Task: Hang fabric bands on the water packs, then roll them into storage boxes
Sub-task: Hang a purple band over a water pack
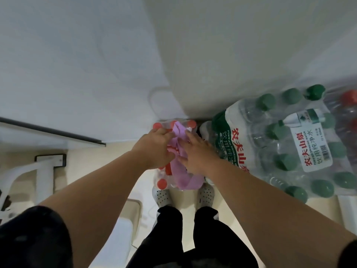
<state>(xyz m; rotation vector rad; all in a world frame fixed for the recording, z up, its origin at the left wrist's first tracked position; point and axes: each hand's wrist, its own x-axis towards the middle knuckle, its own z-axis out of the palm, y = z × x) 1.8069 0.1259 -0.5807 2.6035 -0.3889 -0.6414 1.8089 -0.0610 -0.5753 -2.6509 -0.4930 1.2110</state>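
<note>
A shrink-wrapped water pack with red caps (pixel 161 183) stands on the floor just in front of my feet. A lilac fabric band (pixel 185 180) lies draped over its top, running from the far edge to the near edge. My left hand (pixel 154 148) grips the band from the left, fingers curled into the cloth. My right hand (pixel 195 153) rests on the band from the right, fingers on the fabric; how firmly it holds is hidden. Both hands cover the pack's middle.
A bigger pack of green-capped bottles (pixel 286 147) lies to the right against a white wall (pixel 251 45). Another red-capped pack (pixel 347 105) shows at the far right edge. A white box lid (pixel 123 229) sits at lower left, a white stand (pixel 44 171) further left.
</note>
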